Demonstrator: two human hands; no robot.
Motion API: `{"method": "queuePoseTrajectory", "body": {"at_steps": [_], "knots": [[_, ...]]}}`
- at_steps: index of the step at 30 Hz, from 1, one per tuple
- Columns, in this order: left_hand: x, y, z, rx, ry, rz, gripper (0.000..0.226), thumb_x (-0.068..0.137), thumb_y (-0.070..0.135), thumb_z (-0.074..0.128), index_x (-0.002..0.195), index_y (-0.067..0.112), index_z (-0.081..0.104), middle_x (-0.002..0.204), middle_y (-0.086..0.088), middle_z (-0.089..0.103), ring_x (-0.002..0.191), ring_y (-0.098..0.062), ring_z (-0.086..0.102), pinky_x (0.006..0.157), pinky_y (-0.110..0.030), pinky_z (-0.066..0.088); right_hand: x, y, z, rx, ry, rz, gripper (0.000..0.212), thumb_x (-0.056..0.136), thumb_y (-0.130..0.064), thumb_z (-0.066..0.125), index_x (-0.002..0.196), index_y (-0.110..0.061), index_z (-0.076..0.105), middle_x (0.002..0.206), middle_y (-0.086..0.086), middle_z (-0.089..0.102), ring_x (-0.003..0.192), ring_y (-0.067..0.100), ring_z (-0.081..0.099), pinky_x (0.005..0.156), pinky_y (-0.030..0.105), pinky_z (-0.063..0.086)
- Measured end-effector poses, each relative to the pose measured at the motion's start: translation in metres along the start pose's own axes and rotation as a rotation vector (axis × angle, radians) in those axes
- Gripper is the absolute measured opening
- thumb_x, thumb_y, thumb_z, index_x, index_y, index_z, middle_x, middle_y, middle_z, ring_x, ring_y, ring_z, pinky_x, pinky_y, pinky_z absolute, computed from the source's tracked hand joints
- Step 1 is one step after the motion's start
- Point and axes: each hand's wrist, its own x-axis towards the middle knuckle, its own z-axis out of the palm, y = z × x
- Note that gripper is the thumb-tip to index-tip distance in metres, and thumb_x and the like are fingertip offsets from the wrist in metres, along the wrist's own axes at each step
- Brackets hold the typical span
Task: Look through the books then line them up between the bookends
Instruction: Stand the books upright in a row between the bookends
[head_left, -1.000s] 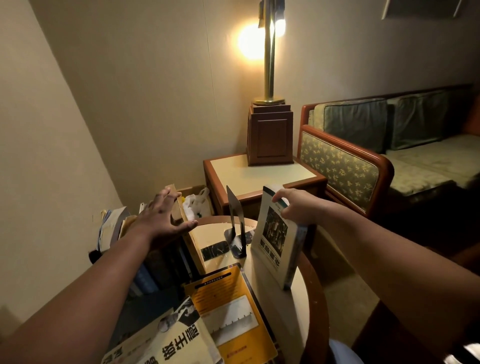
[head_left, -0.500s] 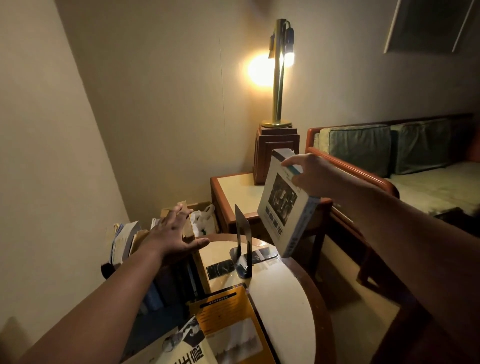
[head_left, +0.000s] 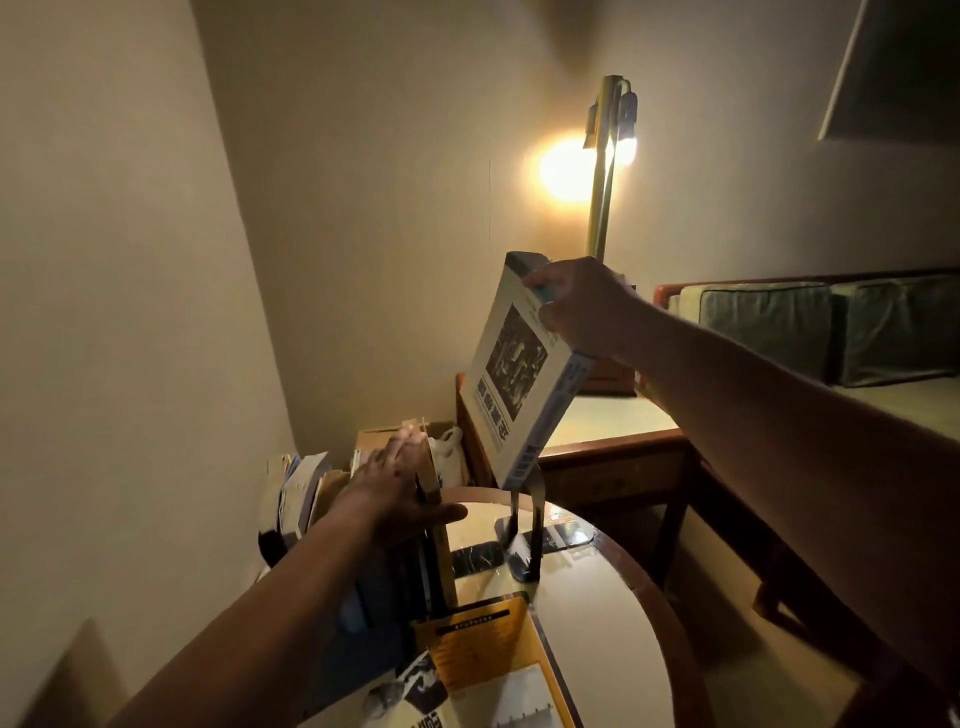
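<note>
In the head view, the right grip (head_left: 582, 306) is clenched round the top edge of the white book (head_left: 519, 374), fingers curled over the front cover and the thumb out of sight behind it. The book hangs in the air above the far part of the round bench (head_left: 597, 623), tilted, with its front cover turned towards us. It is a thick paperback. The cover is pale, with a dark black-and-white photograph in the middle and a line of large dark characters beneath. A blue band runs down the spine side, and there is a block of dark stripes at the lower corner. That lower corner sits just over the upright plate of the black bookend (head_left: 530, 525); we cannot tell whether they touch.

The bookend stands on the bench near its far edge, with its foot flat on the top. At the left edge of the bench stand the standing books (head_left: 434, 551), upright, with a tan cover facing the bookend. The left grip (head_left: 389, 488) is released and lies flat against them, fingers straight along the top and thumb stretched across the tan cover.

A yellow book (head_left: 483, 644) lies flat near the front edge, with a black-and-white book (head_left: 415, 691) overlapping its near-left corner.

Beyond the bench we see a side table (head_left: 613, 415), a lit lamp (head_left: 602, 166) and a sofa (head_left: 779, 332). Loose papers (head_left: 301, 488) are heaped by the wall.
</note>
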Motion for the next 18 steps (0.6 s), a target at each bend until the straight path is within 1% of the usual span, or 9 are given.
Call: {"method": "queuePoseTrajectory", "body": {"at_steps": [2,3,5,6,8,10,13,16,18], "knots": [[-0.001,0.0,-0.003,-0.053,0.01,0.014,0.135,0.05,0.095,0.052,0.156,0.03,-0.002,0.166,0.002,-0.007,0.152,-0.026,-0.001,0.121,-0.054,0.016,0.003,-0.001,0.02,0.078,-0.053,0.016,0.043,0.096,-0.009,0.061,0.137,-0.021,0.059,0.118,0.004,0.062,0.093,0.02,0.066,0.054,0.017,0.054],[-0.002,0.0,-0.002,-0.063,0.02,0.003,0.134,0.05,0.095,0.054,0.155,0.032,-0.001,0.166,0.003,-0.005,0.152,-0.027,0.001,0.12,-0.055,0.018,0.005,-0.001,0.031,0.096,-0.077,0.025,0.043,0.096,-0.009,0.062,0.138,-0.019,0.059,0.119,0.005,0.061,0.09,0.02,0.066,0.052,0.018,0.055],[-0.003,-0.002,0.001,-0.073,0.028,-0.012,0.132,0.049,0.092,0.058,0.154,0.036,0.001,0.166,0.003,0.0,0.152,-0.029,0.006,0.119,-0.056,0.022,0.008,0.002,0.055,0.074,-0.116,0.04,0.045,0.095,-0.007,0.062,0.139,-0.017,0.058,0.128,0.01,0.06,0.1,0.026,0.066,0.062,0.025,0.06],[-0.002,-0.004,0.002,-0.078,0.037,-0.004,0.133,0.047,0.093,0.058,0.153,0.036,0.002,0.166,0.002,0.003,0.151,-0.03,0.008,0.118,-0.056,0.023,0.009,0.004,0.068,0.062,-0.138,0.046,0.046,0.094,-0.006,0.062,0.139,-0.017,0.058,0.132,0.011,0.059,0.103,0.027,0.065,0.063,0.023,0.058],[-0.002,-0.005,0.002,-0.091,0.07,0.031,0.136,0.042,0.098,0.054,0.152,0.037,0.004,0.165,0.001,0.007,0.151,-0.03,0.012,0.118,-0.056,0.025,0.009,0.009,0.097,0.053,-0.18,0.066,0.048,0.092,-0.005,0.065,0.138,-0.016,0.059,0.134,0.012,0.059,0.099,0.022,0.063,0.056,0.015,0.048],[0.002,-0.006,0.0,-0.106,0.06,0.024,0.137,0.042,0.096,0.056,0.153,0.036,0.004,0.165,0.002,0.007,0.151,-0.03,0.013,0.118,-0.056,0.024,0.007,0.014,0.123,0.049,-0.21,0.094,0.048,0.091,-0.005,0.066,0.138,-0.015,0.059,0.133,0.012,0.06,0.092,0.017,0.059,0.054,0.011,0.042],[0.007,-0.008,0.001,-0.034,-0.014,0.001,0.135,0.054,0.084,0.064,0.156,0.027,-0.002,0.166,0.002,-0.006,0.152,-0.029,0.003,0.122,-0.052,0.013,0.002,0.023,0.16,0.051,-0.255,0.151,0.048,0.091,-0.004,0.061,0.138,-0.016,0.059,0.135,0.008,0.057,0.097,0.018,0.057,0.056,0.014,0.043],[0.011,-0.008,0.004,-0.011,-0.01,0.004,0.146,0.041,0.102,0.04,0.157,0.024,-0.003,0.166,0.001,-0.009,0.152,-0.022,-0.002,0.123,-0.048,0.006,-0.001,0.031,0.19,0.081,-0.285,0.209,0.048,0.093,-0.004,0.057,0.139,-0.017,0.059,0.139,0.007,0.055,0.106,0.021,0.061,0.061,0.016,0.05],[0.012,-0.01,0.005,-0.024,-0.005,0.015,0.141,0.047,0.098,0.046,0.157,0.023,-0.001,0.166,0.001,-0.008,0.152,-0.023,-0.001,0.123,-0.048,0.008,-0.001,0.035,0.203,0.054,-0.305,0.193,0.046,0.093,-0.006,0.057,0.137,-0.017,0.061,0.138,0.008,0.058,0.112,0.024,0.062,0.071,0.023,0.051]]}}
